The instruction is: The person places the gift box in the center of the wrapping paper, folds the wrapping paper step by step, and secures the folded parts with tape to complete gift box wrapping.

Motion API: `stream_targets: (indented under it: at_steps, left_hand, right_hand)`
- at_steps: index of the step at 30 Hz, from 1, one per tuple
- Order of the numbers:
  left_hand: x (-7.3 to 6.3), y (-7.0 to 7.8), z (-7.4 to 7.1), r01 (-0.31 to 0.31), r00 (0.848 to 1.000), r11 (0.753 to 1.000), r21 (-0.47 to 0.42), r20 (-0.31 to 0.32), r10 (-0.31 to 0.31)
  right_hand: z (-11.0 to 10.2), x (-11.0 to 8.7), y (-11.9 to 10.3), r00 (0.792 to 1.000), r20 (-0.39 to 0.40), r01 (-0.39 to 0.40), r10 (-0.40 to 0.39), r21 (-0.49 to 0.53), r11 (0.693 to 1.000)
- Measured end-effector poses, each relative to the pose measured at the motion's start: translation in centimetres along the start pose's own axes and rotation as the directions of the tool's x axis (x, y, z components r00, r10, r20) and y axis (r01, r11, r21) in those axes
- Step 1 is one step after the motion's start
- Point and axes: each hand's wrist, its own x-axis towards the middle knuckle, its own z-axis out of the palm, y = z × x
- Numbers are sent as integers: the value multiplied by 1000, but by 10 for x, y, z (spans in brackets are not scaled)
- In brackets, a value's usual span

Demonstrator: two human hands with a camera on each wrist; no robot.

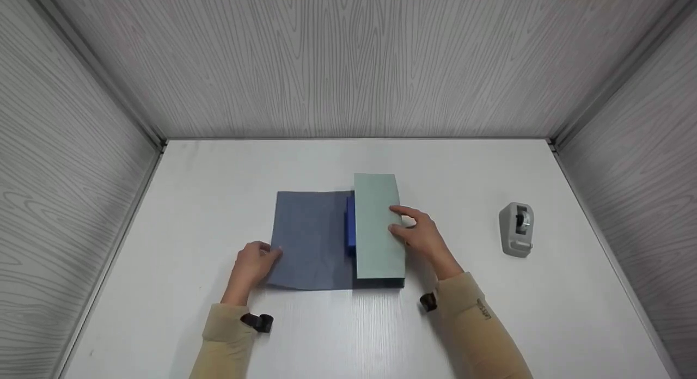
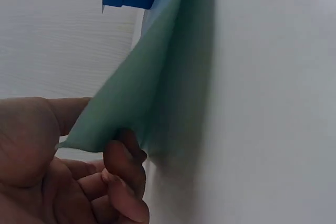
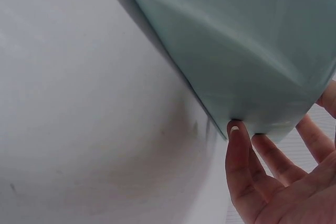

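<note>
My left hand (image 1: 253, 262) pinches the grey-blue sheet (image 1: 313, 237); my right hand (image 1: 422, 234), loosely spread, touches its green flap (image 1: 377, 232);
the sheet lies at two o'clock from my left grip; the flap, nine o'clock from my right.

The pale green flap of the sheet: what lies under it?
Under the pale green flap, the left part of a blue box shows, on the blue-grey face of the sheet. The rest of the box is covered, so its full width cannot be seen.
</note>
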Motion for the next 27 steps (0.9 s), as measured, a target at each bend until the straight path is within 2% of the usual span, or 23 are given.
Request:
stream_targets:
  at_steps: [5,8,16,23,27]
  left_hand:
    - [17,-2,-6,-10,1000,983,-183,-2,10]
    - [24,-1,-9,-10,1000,970,-244,-6,9]
    - [28,5,-10,-30,999,959,-281,-29,23]
    - [24,15,-11,-25,1000,938,-344,-25,17]
    - [21,25,-12,-51,999,922,-384,-36,40]
  right_hand:
    - [0,1,1,1000,5,10,-10,-9,1000]
    - [0,1,2,1000,7,17,-17,-15,1000]
    - [1,2,1,1000,0,9,-9,-12,1000]
    - [1,2,2,1000,-2,20,-20,-24,1000]
    - [0,2,2,1000,-8,23,-23,-24,999]
